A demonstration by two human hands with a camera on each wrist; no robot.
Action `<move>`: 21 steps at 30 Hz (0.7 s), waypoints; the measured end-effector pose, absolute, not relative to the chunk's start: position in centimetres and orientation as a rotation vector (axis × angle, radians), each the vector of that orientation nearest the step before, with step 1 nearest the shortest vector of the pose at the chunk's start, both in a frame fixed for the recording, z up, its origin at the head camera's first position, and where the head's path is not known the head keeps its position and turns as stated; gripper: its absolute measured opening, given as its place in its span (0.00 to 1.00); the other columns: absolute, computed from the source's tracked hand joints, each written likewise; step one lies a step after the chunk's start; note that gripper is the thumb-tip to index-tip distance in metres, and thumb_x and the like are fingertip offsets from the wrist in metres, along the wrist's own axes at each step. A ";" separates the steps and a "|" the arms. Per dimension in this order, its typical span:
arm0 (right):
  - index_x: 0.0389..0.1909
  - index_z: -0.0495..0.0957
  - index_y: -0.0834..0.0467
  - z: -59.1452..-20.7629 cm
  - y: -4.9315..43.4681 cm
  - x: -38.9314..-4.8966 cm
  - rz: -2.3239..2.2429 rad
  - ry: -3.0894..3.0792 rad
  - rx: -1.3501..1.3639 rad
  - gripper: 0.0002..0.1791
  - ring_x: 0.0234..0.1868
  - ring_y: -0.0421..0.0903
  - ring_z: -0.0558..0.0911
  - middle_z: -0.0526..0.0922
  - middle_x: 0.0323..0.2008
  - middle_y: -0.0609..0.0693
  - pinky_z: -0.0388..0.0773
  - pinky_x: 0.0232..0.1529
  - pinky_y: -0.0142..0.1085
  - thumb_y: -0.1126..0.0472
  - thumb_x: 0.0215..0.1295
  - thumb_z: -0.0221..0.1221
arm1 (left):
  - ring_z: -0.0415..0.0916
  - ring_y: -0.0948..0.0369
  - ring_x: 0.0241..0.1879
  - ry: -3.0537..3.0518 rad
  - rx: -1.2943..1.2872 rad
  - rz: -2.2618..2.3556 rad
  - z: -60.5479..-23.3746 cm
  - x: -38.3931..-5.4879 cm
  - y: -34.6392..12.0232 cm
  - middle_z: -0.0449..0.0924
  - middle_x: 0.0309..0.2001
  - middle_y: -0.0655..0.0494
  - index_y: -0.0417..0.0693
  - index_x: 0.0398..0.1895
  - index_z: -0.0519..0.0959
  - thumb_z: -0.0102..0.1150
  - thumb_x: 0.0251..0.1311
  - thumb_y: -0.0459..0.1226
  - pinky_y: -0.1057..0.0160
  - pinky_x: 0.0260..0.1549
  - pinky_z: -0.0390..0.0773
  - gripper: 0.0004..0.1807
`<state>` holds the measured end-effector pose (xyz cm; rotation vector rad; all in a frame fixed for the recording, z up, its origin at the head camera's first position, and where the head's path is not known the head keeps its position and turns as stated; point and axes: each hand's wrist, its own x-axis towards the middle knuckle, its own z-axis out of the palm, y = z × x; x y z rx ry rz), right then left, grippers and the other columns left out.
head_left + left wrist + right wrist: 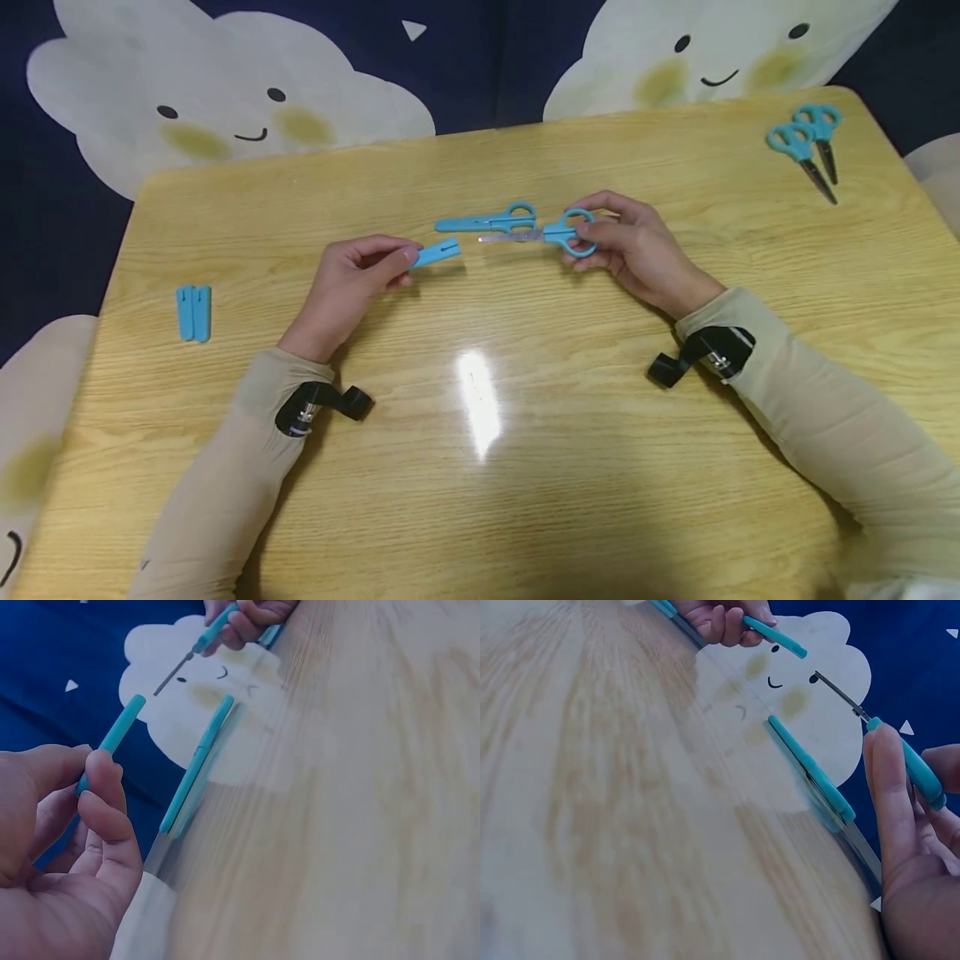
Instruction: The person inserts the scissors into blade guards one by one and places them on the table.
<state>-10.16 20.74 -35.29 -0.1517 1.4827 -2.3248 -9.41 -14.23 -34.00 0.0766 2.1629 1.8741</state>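
Between thumb and fingers, my left hand [360, 271] pinches a blue scissors cover [437, 252], its end pointing right. My right hand [637, 242] holds a pair of blue-handled scissors [558, 234] by the handles, with the metal blades closed and pointing left at the cover. A short gap separates the blade tip from the cover, and both are above the table in the wrist views. Just behind them lies another pair of scissors [483, 222] on the table, its blades inside a blue cover.
Two more blue covers [193, 313] lie side by side at the table's left. Two uncovered pairs of scissors [806, 146] rest overlapping at the far right corner. The wooden table [480, 517] meets a dark blue cloth with cloud faces [225, 92] behind.
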 end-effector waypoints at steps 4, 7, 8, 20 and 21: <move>0.53 0.68 0.68 -35.2 20.6 -10.1 -2.303 1.503 -0.150 0.16 0.30 0.51 0.88 0.85 0.29 0.57 0.85 0.33 0.37 0.70 0.67 0.57 | 0.81 0.67 0.29 2.161 0.098 1.874 -34.3 -9.4 -13.9 0.85 0.37 0.58 0.42 0.48 0.84 0.66 0.59 0.45 0.72 0.31 0.79 0.19; 0.54 0.68 0.68 -35.2 20.5 -10.0 -2.285 1.521 -0.153 0.16 0.30 0.51 0.88 0.84 0.29 0.57 0.85 0.33 0.38 0.69 0.67 0.57 | 0.82 0.66 0.28 2.158 0.123 1.866 -34.6 -9.4 -13.6 0.85 0.36 0.58 0.42 0.48 0.83 0.65 0.60 0.45 0.72 0.29 0.77 0.19; 0.54 0.68 0.68 -35.2 20.5 -10.0 -2.281 1.522 -0.155 0.16 0.30 0.51 0.88 0.85 0.29 0.57 0.85 0.33 0.38 0.69 0.67 0.56 | 0.82 0.66 0.28 2.155 0.127 1.869 -34.6 -9.5 -13.5 0.85 0.36 0.57 0.42 0.47 0.83 0.65 0.60 0.45 0.72 0.28 0.76 0.18; 0.55 0.68 0.67 -35.2 20.7 -10.0 -2.308 1.500 -0.176 0.16 0.31 0.50 0.89 0.86 0.30 0.56 0.85 0.33 0.37 0.69 0.68 0.56 | 0.82 0.64 0.28 2.083 0.124 1.922 -35.1 -9.4 -12.7 0.85 0.34 0.52 0.41 0.47 0.83 0.66 0.59 0.44 0.71 0.27 0.76 0.18; 0.55 0.68 0.67 -35.3 20.8 -10.0 -2.307 1.504 -0.177 0.17 0.31 0.50 0.89 0.86 0.31 0.56 0.85 0.33 0.37 0.69 0.68 0.56 | 0.82 0.63 0.28 2.079 0.126 1.928 -35.1 -9.4 -12.7 0.85 0.34 0.51 0.41 0.47 0.83 0.66 0.59 0.44 0.71 0.27 0.76 0.18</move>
